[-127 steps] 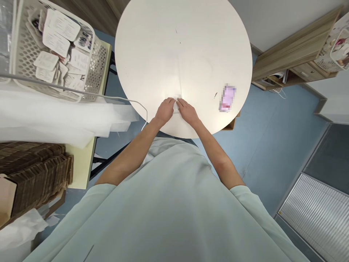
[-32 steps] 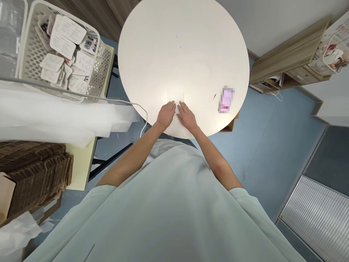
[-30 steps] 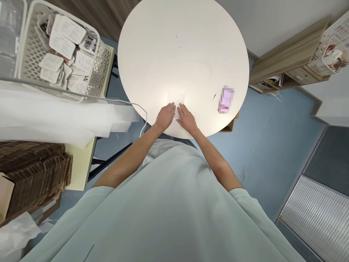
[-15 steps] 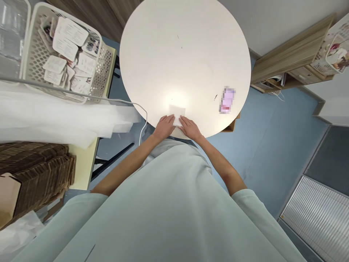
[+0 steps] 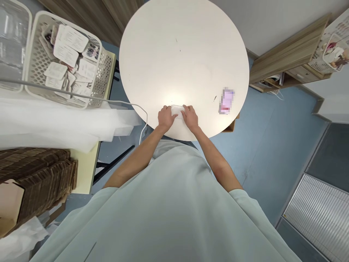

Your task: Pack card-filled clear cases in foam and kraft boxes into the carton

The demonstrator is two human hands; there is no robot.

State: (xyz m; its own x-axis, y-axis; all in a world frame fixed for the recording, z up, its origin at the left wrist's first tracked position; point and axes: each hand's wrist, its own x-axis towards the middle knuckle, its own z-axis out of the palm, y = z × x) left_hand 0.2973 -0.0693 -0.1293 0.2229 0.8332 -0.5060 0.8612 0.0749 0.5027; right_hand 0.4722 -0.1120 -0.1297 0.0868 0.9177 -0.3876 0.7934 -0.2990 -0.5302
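Observation:
A small white folded sheet [image 5: 178,111], thin and soft-looking, lies at the near edge of the round white table [image 5: 185,69]. My left hand [image 5: 166,117] grips its left end, fingers bent over the far edge and thumb on the near side. On the right end my right hand [image 5: 190,117] holds it the same way, thumb on top. The two thumbs point toward each other with a gap between them. Whether the sheet is paper or foam wrap I cannot tell.
A pixelated pink-purple item [image 5: 227,101] lies at the table's right. A white cable [image 5: 140,106] crosses the left rim. Leftward are a basket [image 5: 102,78] of printed cards, white foam sheets [image 5: 68,123] and stacked cardboard [image 5: 51,174]. A wooden cabinet [image 5: 289,54] stands right.
Both hands have moved forward from the sheet's near part to its two ends. The sheet now looks shorter from front to back, its far edge folded over.

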